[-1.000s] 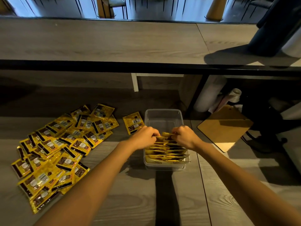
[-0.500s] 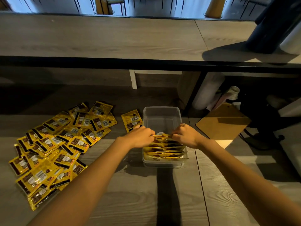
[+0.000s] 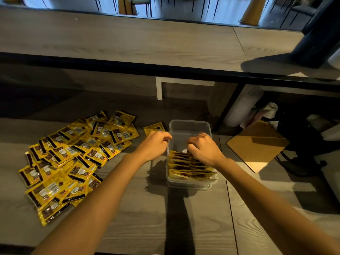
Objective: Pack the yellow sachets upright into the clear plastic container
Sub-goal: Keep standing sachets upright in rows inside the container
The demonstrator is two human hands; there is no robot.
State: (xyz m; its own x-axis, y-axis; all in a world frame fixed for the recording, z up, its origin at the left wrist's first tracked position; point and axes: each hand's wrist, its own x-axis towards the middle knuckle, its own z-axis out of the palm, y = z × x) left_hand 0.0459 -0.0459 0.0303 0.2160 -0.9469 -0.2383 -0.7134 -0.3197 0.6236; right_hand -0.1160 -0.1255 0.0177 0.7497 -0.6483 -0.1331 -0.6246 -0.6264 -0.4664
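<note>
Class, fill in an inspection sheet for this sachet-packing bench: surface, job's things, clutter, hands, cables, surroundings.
Surface: grey wood-grain table, seamed.
Job's things: clear plastic container, near half filled with upright sachets; loose sachets piled left; single sachet beside its far-left corner.
Clutter: clipboard right of container.
Hands: left hand curled at container's left rim; right hand on the row's far end; grip unclear for both.
Cables: nothing seen.
Surroundings: raised counter behind; white rolls under it, right.
</note>
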